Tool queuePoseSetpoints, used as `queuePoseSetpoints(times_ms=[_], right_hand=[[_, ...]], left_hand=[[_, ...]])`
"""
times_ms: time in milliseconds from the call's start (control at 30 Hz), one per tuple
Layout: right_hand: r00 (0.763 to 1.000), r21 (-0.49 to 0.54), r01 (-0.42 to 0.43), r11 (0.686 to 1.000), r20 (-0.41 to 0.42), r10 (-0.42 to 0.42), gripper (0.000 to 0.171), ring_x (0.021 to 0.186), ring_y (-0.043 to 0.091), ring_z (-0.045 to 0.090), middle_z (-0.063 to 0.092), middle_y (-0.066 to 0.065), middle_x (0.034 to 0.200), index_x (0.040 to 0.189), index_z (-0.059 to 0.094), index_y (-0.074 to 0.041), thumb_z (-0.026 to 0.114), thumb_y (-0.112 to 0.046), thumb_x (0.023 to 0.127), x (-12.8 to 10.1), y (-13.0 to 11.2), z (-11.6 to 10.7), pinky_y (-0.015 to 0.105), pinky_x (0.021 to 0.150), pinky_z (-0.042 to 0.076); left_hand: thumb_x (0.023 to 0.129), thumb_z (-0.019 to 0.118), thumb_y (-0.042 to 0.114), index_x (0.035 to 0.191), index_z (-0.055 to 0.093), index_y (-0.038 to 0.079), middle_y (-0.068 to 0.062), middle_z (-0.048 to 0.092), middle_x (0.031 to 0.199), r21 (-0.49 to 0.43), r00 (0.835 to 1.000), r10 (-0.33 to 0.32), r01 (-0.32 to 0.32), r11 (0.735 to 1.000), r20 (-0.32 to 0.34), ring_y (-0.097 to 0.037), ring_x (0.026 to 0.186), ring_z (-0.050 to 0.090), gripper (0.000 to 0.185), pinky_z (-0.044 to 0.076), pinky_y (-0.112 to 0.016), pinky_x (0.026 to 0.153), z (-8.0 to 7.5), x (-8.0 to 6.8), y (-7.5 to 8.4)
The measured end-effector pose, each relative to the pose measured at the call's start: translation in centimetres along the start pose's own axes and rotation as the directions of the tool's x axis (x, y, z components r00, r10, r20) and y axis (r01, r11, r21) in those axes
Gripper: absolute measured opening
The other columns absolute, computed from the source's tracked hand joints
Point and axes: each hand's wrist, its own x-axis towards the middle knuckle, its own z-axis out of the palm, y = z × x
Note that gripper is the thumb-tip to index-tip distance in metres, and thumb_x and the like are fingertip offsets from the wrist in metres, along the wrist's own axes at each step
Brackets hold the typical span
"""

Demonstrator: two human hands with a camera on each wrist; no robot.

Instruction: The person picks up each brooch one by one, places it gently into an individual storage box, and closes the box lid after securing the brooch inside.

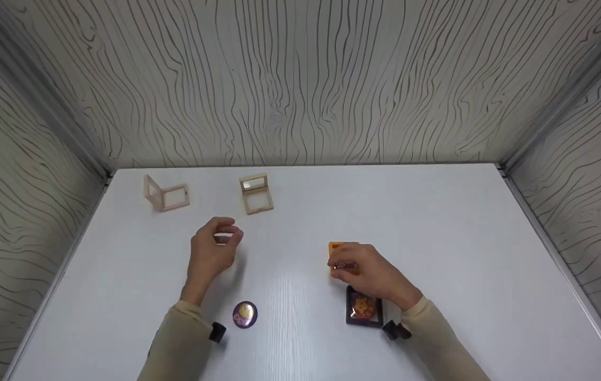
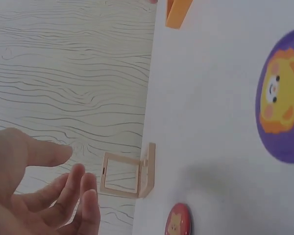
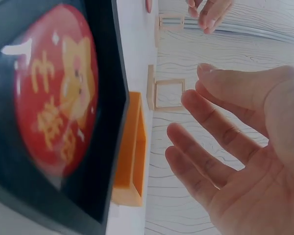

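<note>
My left hand hovers over the left middle of the table, its fingers loosely bent with nothing between them. A round purple badge with a yellow lion lies near my left forearm. In the left wrist view a red badge shows near the bottom edge. My right hand is above an orange square frame, covering much of it; something reddish shows there between the fingers. The right wrist view shows those fingers relaxed and apart. Below that hand lies a black frame holding a red badge.
Two hinged square frames stand open toward the back: a pale pink one at the left and a beige one beside it. Wood-grain panels enclose the white table at the back and sides.
</note>
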Motion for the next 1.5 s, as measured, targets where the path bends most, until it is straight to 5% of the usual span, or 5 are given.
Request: queuePoseSetpoints(times_ms=[200, 567, 933, 1233, 1500], right_hand=[[0.999, 0.02, 0.027, 0.999, 0.033, -0.028, 0.013, 0.104, 0.022, 0.072, 0.077, 0.007, 0.113, 0.111, 0.08, -0.008, 0.075, -0.008, 0.099, -0.1, -0.2, 0.8, 0.04, 0.094, 0.06], [0.993, -0.041, 0.077, 0.996, 0.088, -0.074, 0.015, 0.114, 0.018, 0.068, 0.074, -0.001, 0.119, 0.114, 0.079, -0.008, 0.076, -0.013, 0.1, 0.0, -1.0, 1.6, 0.041, 0.101, 0.057], [0.971, -0.115, 0.036, 0.993, 0.24, -0.007, 0.024, 0.129, 0.022, 0.066, 0.073, -0.001, 0.134, 0.123, 0.078, -0.011, 0.076, -0.017, 0.099, -0.4, -2.0, 3.5, 0.044, 0.111, 0.052], [0.961, -0.203, -0.017, 0.979, 0.267, 0.072, 0.028, 0.132, 0.023, 0.062, 0.07, 0.0, 0.137, 0.125, 0.077, -0.011, 0.077, -0.019, 0.098, -0.7, -2.8, 4.1, 0.045, 0.113, 0.05], [0.959, -0.22, -0.006, 0.975, 0.274, 0.067, 0.028, 0.133, 0.024, 0.061, 0.07, 0.001, 0.137, 0.124, 0.077, -0.01, 0.077, -0.018, 0.098, -0.7, -2.6, 4.2, 0.046, 0.114, 0.05]], left_hand=[[0.101, 0.073, 0.018, 0.137, 0.063, 0.003, -0.017, 0.072, 0.127, 0.013, 0.998, -0.064, 0.064, 0.998, 0.003, -0.036, 0.113, 0.072, 0.04, 0.06, -0.05, 0.096, -1.5, 0.7, -1.6], [0.103, 0.069, 0.018, 0.143, 0.052, 0.0, -0.02, 0.061, 0.14, -0.057, 0.984, -0.119, 0.112, 0.992, -0.132, -0.04, 0.121, 0.069, 0.048, 0.059, -0.051, 0.098, -3.6, 3.1, -3.4], [0.101, 0.068, 0.015, 0.137, 0.057, -0.001, -0.018, 0.066, 0.13, -0.121, 0.943, -0.17, 0.141, 0.983, -0.285, -0.038, 0.113, 0.071, 0.041, 0.051, -0.015, 0.077, -5.6, 4.5, -5.9], [0.102, 0.066, 0.017, 0.145, 0.052, -0.002, -0.02, 0.06, 0.136, -0.125, 0.928, -0.218, 0.188, 0.974, -0.302, -0.036, 0.119, 0.067, 0.049, 0.053, -0.038, 0.096, -7.2, 5.8, -7.2], [0.102, 0.064, 0.018, 0.148, 0.047, -0.002, -0.021, 0.056, 0.143, -0.136, 0.916, -0.301, 0.274, 0.952, -0.266, -0.036, 0.127, 0.061, 0.053, 0.05, -0.037, 0.098, -7.6, 6.5, -8.6]])
